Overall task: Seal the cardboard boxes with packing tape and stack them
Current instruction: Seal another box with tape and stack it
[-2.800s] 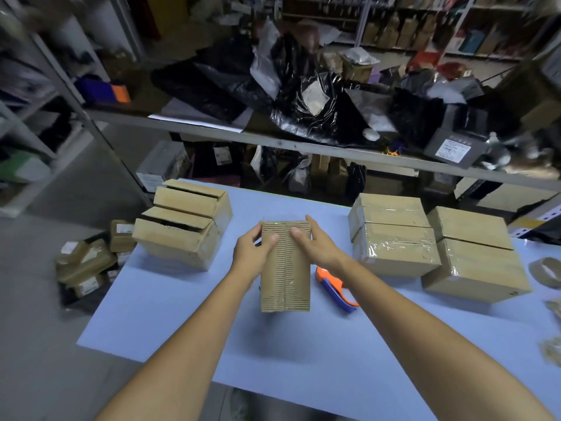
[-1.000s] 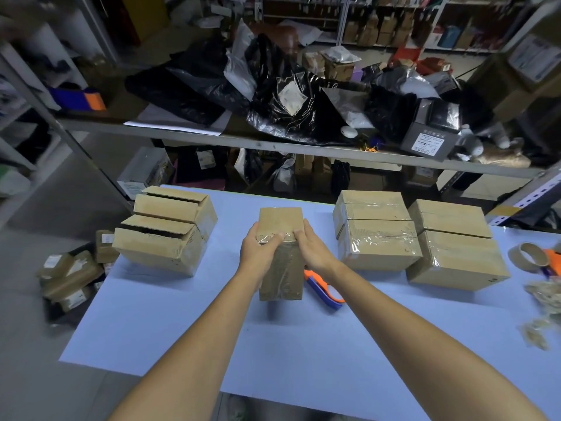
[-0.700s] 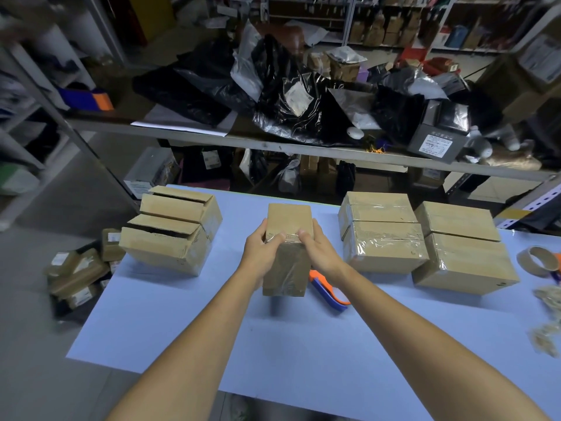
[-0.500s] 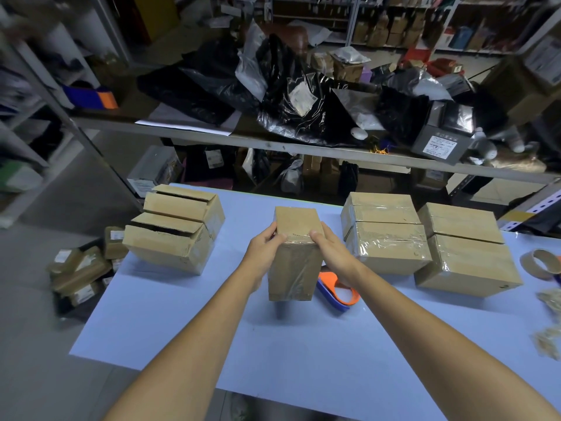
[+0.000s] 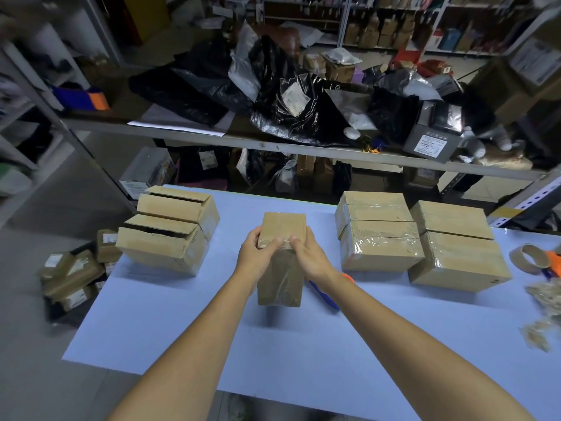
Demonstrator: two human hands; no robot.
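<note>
- A taped cardboard box [image 5: 280,268] stands upright at the middle of the blue counter [image 5: 303,354].
- The left hand [image 5: 258,253] and the right hand [image 5: 308,256] grip its near top edge, fingers curled.
- Sealed boxes [image 5: 379,241] sit to the right, unsealed boxes [image 5: 170,232] to the left.

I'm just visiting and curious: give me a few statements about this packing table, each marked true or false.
1. The left hand and right hand both grip the small box. True.
2. The left-side boxes are sealed shut. False: their top flaps show open gaps.
3. The right hand holds the tape dispenser. False: it lies on the table beside the right forearm.
4. The right-side boxes are covered in clear tape. True.
</note>
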